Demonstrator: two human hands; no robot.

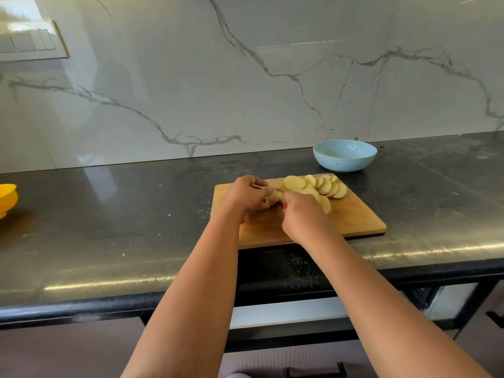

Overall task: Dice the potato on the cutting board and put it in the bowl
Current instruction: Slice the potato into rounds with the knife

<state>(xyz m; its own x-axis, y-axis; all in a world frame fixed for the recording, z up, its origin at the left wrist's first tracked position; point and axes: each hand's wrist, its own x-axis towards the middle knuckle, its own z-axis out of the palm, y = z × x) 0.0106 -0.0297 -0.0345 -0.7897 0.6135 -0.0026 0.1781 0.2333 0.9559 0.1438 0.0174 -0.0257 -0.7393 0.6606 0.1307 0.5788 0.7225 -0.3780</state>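
Under our left hand [249, 196], on the wooden cutting board [354, 219], sits the last stub of potato [275, 198], pinched between curled fingers and thumb. Just right of that pinch our right hand [302, 216] is curled round what we take to be a knife; only a speck of red handle [285, 205] shows at the knuckles, and the blade is hidden, so we cannot say where its edge lies. Beyond and to the right of both grips, the round slices [316, 186] lie fanned and overlapping on the board. The blue bowl [345, 155] stands off the board's far edge, further right, apparently with no potato in it yet. We judge the slicing nearly finished and the dicing not begun. To do it well, we should keep the left fingertips tucked back from the stub's cut face, since so little is left to hold, then stack a few slices at a time and cut them into strips and across.
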